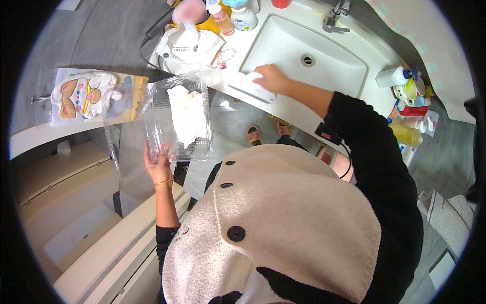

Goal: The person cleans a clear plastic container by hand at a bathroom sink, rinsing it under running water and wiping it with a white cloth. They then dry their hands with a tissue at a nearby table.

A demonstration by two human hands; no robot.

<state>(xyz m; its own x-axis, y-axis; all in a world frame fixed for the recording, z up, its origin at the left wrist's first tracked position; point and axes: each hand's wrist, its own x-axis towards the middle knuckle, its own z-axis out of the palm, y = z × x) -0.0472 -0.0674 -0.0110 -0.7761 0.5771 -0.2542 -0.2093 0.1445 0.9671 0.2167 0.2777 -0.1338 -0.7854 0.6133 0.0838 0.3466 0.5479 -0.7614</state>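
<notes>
My left hand point(160, 164) grips the near end of a clear plastic clamshell box point(161, 125), its lid hanging open to the left. Crumpled white tissue or cloth point(186, 117) lies inside. My right hand point(274, 79) is closed around a white, flat hand tool point(256, 90), perhaps a small squeegee or brush. The tool rests on or just above the front left rim of the white sink point(338, 72); contact cannot be made out. Its left end blends into the bright countertop.
Behind the box are a white wipes pack point(188, 47), a beaded bracelet point(224, 57), a pink bottle point(222, 21) and a white pump bottle point(243, 19). A chrome faucet point(336, 17) stands behind the sink. Several bottles point(406, 135) crowd the right end. A cat-shaped towel point(85, 95) hangs left.
</notes>
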